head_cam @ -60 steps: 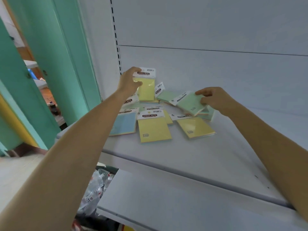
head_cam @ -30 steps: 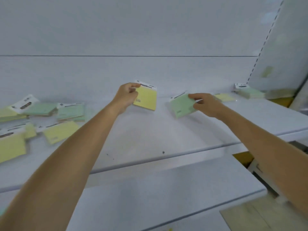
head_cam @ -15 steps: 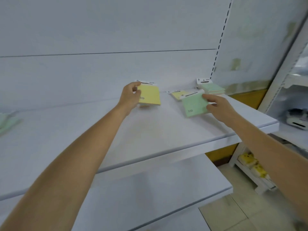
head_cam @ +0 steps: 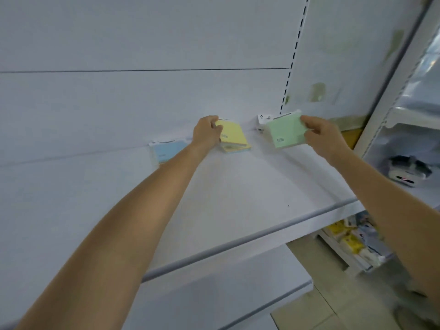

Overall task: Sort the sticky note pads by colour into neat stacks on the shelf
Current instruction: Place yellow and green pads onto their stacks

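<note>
At the back of the white shelf [head_cam: 238, 210], the left hand [head_cam: 206, 133] pinches a yellow pad [head_cam: 232, 134] just over the yellow stack [head_cam: 235, 147]; the right hand [head_cam: 320, 134] grips a green pad [head_cam: 285, 135], held tilted. Released crooked, either could slide askew. A blue pad [head_cam: 169, 151] lies alongside; tiled floor [head_cam: 309, 306] shows below.

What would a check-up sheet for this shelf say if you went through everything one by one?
Surface: white shelf, with pads near its back wall.
Job's things: yellow pad held just over or on a yellow stack; green pad held tilted, off the shelf; blue pad lying to the left; white header card behind the green pad.
Clutter: nothing seen.
Hands: left hand grips the yellow pad; right hand pinches the green pad.
Cables: nothing seen.
Surroundings: white back panel; lower shelf; rack at right holding yellow packets.
</note>
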